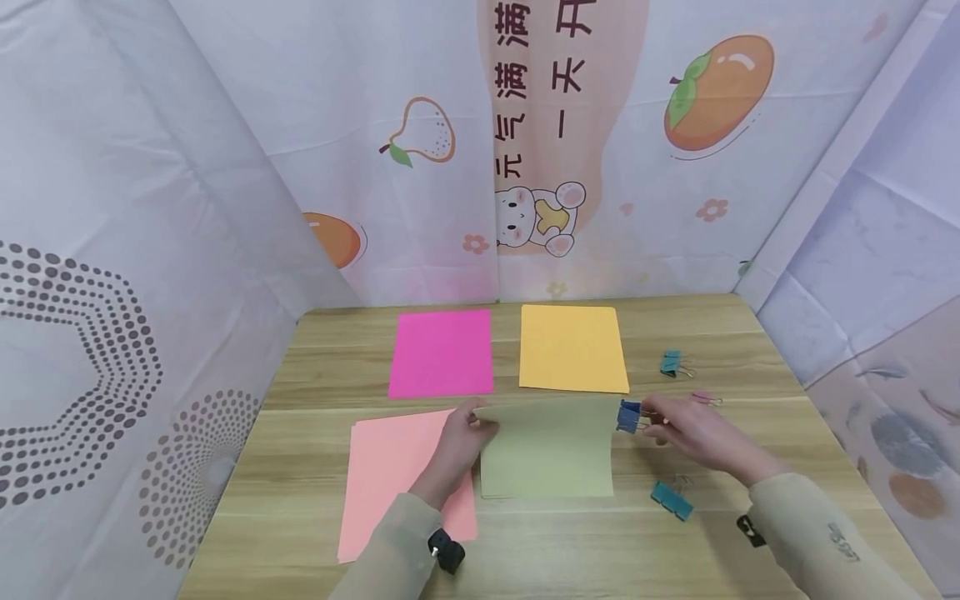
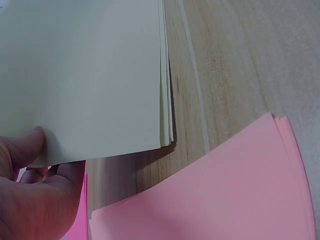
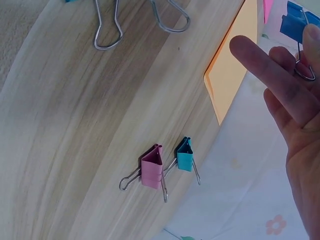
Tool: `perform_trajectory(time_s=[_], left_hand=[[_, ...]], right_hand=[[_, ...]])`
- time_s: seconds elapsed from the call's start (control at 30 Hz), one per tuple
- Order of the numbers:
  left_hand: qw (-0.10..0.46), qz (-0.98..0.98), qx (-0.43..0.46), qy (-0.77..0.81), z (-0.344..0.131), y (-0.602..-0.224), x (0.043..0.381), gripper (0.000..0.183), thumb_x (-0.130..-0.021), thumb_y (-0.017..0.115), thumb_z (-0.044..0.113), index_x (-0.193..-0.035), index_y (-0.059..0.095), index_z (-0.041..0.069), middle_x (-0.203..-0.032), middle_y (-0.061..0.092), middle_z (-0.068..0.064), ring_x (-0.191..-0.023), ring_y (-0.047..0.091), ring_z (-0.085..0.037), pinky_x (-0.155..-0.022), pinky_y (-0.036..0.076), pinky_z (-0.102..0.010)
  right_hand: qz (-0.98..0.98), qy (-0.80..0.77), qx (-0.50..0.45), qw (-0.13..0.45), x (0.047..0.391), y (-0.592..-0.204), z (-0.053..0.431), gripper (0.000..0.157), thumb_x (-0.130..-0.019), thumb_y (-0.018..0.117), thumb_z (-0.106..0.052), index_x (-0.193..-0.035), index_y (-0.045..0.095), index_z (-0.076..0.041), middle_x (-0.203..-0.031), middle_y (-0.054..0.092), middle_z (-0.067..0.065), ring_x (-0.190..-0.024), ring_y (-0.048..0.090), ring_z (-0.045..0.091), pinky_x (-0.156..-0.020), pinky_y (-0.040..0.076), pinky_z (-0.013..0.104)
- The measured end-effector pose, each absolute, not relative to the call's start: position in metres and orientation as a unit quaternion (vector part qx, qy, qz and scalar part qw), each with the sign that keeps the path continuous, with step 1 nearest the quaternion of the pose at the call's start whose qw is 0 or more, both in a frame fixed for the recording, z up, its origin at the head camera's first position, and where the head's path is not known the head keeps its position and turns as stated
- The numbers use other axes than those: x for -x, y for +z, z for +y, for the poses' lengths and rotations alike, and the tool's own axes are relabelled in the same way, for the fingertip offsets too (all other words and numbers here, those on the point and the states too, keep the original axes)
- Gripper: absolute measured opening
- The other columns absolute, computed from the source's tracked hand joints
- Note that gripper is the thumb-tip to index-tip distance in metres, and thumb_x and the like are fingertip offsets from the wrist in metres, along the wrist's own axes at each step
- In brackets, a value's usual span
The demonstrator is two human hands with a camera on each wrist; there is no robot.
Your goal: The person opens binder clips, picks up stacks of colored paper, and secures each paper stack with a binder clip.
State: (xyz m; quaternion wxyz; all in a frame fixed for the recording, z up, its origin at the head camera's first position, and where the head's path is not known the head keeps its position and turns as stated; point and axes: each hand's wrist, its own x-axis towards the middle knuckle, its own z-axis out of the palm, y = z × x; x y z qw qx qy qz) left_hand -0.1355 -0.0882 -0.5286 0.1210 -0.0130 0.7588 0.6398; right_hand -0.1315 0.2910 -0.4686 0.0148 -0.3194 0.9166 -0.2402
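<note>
My left hand [image 1: 459, 442] pinches the far left corner of a stack of pale green paper [image 1: 551, 454], thumb on top in the left wrist view. That edge is raised off the table, and the sheets fan slightly at one side. In my right hand [image 1: 697, 433] is a blue binder clip [image 1: 628, 417], held by its wire handles between thumb and fingers. The clip is beside the far right corner of the pale green stack; whether it touches the paper I cannot tell. One finger of the right hand [image 3: 287, 85] sticks out straight.
A teal binder clip [image 1: 672, 500] lies near the right forearm. Farther back are a pink binder clip [image 1: 702, 398] and another teal one [image 3: 185, 159]. Salmon paper [image 1: 375, 483] lies under the left forearm; magenta [image 1: 442, 354] and orange paper [image 1: 572, 348] lie along the back.
</note>
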Motion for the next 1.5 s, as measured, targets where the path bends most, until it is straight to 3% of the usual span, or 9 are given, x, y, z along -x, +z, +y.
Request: perform_trajectory(time_s=[0.17,0.57,0.8,1.07,1.5], left_hand=[[0.123,0.754,0.017,0.645,-0.0879,-0.5293,0.135,0.01,-0.1,0.065,0.009,-0.108,0.065,0.014,-0.129,0.063,-0.007,-0.11,0.064,-0.025,-0.087,0.054,-0.041],[0.125,0.75,0.007,0.65,-0.0891,-0.5306,0.1346,0.004,-0.1,0.065,0.01,-0.103,0.063,0.011,-0.126,0.064,-0.005,-0.111,0.062,-0.024,-0.089,0.053,-0.038],[0.129,0.745,0.007,0.654,-0.0879,-0.5302,0.1347,0.004,-0.099,0.065,0.009,-0.101,0.061,0.01,-0.129,0.063,-0.006,-0.111,0.063,-0.025,-0.088,0.053,-0.039],[0.112,0.748,0.02,0.654,-0.0914,-0.531,0.1359,0.011,-0.1,0.064,0.011,-0.11,0.067,0.013,-0.133,0.062,-0.007,-0.125,0.059,-0.031,-0.099,0.053,-0.048],[0.116,0.737,0.012,0.666,-0.0906,-0.5313,0.1355,0.006,-0.1,0.064,0.007,-0.106,0.062,0.008,-0.13,0.061,-0.01,-0.116,0.063,-0.03,-0.091,0.055,-0.042]], right_hand=[[0.916,-0.242,0.316,0.041,0.1319,-0.4667,0.2887,0.015,-0.098,0.068,-0.013,-0.111,0.061,-0.009,-0.094,0.072,-0.003,-0.071,0.067,0.002,-0.07,0.059,0.034],[0.92,-0.243,0.301,0.068,0.132,-0.4642,0.2864,0.016,-0.1,0.064,-0.014,-0.114,0.061,-0.007,-0.102,0.074,0.009,-0.071,0.068,0.002,-0.075,0.06,0.041],[0.917,-0.247,0.303,0.077,0.1329,-0.4631,0.2839,0.018,-0.1,0.065,-0.015,-0.116,0.06,-0.007,-0.103,0.074,0.009,-0.072,0.068,0.003,-0.075,0.06,0.039],[0.92,-0.249,0.296,0.07,0.1324,-0.4606,0.2858,0.018,-0.102,0.063,-0.017,-0.116,0.061,-0.006,-0.104,0.075,0.011,-0.072,0.069,0.003,-0.077,0.06,0.044],[0.914,-0.261,0.3,0.077,0.1325,-0.461,0.2826,0.017,-0.102,0.063,-0.019,-0.116,0.061,-0.009,-0.103,0.074,0.006,-0.072,0.067,0.0,-0.076,0.059,0.038]])
